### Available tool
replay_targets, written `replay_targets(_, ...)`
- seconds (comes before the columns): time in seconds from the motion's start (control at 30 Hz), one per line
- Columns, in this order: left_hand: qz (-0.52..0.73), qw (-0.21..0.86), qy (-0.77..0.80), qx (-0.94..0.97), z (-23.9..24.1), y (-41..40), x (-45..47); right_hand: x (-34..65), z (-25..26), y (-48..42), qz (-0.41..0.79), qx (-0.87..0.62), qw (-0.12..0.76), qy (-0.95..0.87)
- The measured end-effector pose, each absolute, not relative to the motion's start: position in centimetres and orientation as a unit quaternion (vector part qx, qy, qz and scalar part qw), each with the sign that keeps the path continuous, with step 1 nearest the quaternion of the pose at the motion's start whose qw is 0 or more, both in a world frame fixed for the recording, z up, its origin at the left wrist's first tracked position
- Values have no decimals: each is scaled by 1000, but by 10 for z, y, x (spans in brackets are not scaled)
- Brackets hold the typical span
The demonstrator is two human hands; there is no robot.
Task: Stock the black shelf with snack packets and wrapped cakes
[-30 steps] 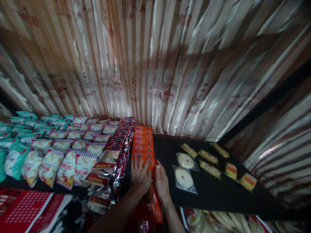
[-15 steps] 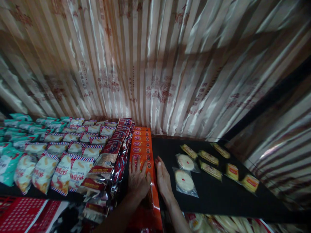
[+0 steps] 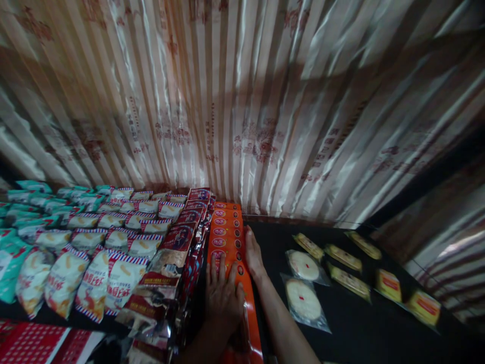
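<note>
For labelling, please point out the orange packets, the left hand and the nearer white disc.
Orange packets (image 3: 228, 243): head view, printed front.
Left hand (image 3: 223, 302): head view, its back.
Nearer white disc (image 3: 303, 305): head view, top.

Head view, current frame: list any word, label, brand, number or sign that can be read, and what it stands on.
None reads clearly enough to quote.
Orange packets: lettering in pink ovals, too small.
Pale snack bags: large reddish characters, too blurred.
Dark red packets: print, too blurred.
Yellow packets: lettering on red labels, too small.
Striped curtain: vertical columns of characters, too blurred.
</note>
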State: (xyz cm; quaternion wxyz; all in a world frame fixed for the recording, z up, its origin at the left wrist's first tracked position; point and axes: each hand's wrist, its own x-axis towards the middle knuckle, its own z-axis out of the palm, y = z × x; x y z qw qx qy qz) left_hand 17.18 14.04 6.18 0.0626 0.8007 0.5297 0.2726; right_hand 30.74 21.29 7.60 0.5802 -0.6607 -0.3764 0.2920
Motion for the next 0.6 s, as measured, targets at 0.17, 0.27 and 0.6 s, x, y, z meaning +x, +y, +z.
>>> replay_targets(0.17,271,63,541,793,63,140,172,300,81,214,312,-670,557,-380)
replay_targets(0.27,266,67,548,790,63,141,173,298,81,215,311,-666,562,-380)
replay_targets(0.6,267,65,551,788,65,140,173,314,83,239,308,-664,566,-381)
